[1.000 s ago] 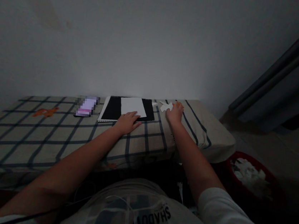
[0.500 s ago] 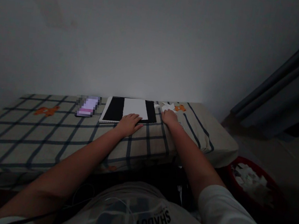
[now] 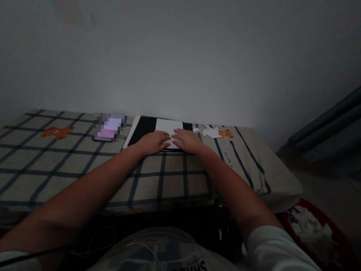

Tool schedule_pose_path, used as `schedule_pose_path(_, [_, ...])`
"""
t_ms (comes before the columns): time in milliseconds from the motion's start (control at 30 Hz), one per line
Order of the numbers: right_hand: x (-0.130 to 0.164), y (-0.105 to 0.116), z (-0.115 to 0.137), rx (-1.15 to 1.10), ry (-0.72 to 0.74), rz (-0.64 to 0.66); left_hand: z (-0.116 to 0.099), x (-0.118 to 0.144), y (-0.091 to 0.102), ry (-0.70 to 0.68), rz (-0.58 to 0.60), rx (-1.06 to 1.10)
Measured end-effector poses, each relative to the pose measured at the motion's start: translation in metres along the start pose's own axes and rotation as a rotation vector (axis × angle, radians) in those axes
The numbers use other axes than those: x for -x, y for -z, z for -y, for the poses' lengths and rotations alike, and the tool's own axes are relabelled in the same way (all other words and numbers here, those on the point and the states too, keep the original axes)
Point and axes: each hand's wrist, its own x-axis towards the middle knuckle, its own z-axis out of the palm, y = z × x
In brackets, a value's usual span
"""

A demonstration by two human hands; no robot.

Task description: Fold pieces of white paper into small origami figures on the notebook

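Note:
A sheet of white paper lies on a black sheet, which rests on a pad of white pages near the wall. My left hand lies on the lower left part of the white paper, fingers stretched out. My right hand rests on its right side with fingers spread, pointing at the left one. The fingertips of both hands are close together over the paper. Right of the pad are white paper scraps.
A phone with a lit, blurred screen lies left of the pad. A checked cloth with orange bear prints covers the table. On the floor at right stands a red bin of crumpled paper, below a dark curtain. A thin cable crosses my lap.
My right hand has moved left from the paper scraps onto the white paper. My left hand stays on the paper. The view has shifted slightly.

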Motion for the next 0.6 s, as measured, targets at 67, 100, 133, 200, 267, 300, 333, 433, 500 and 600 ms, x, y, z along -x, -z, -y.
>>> schedule_pose_path(67, [-0.009,-0.007,0.0,-0.005,0.082,0.038,0.007,-0.001,0.001,-0.026,0.033,-0.017])
schedule_pose_path(100, [-0.012,-0.011,-0.001,-0.016,0.114,0.052,0.009,-0.001,0.0,-0.035,0.031,-0.031])
schedule_pose_path(133, [-0.014,-0.016,-0.003,-0.035,0.138,0.055,0.012,0.001,-0.001,-0.043,0.02,-0.041])
schedule_pose_path(200, [-0.013,-0.022,-0.009,-0.098,0.144,0.001,0.015,0.006,-0.005,-0.058,-0.005,-0.04])
schedule_pose_path(267, [-0.01,-0.027,-0.015,-0.189,0.128,-0.024,0.019,0.011,-0.009,-0.081,-0.018,-0.017])
schedule_pose_path(300, [-0.009,-0.028,-0.017,-0.237,0.121,-0.024,0.02,0.014,-0.01,-0.088,-0.028,-0.002])
schedule_pose_path(333, [-0.007,-0.028,-0.019,-0.284,0.111,-0.024,0.022,0.017,-0.011,-0.097,-0.032,0.019])
schedule_pose_path(433, [-0.004,-0.027,-0.021,-0.377,0.122,0.011,0.025,0.025,-0.008,-0.107,0.008,0.104])
schedule_pose_path(500, [-0.003,-0.026,-0.02,-0.39,0.125,0.039,0.026,0.029,-0.005,-0.096,0.027,0.12])
schedule_pose_path(600, [-0.002,-0.025,-0.02,-0.402,0.091,0.04,0.026,0.03,0.0,-0.12,0.02,0.129])
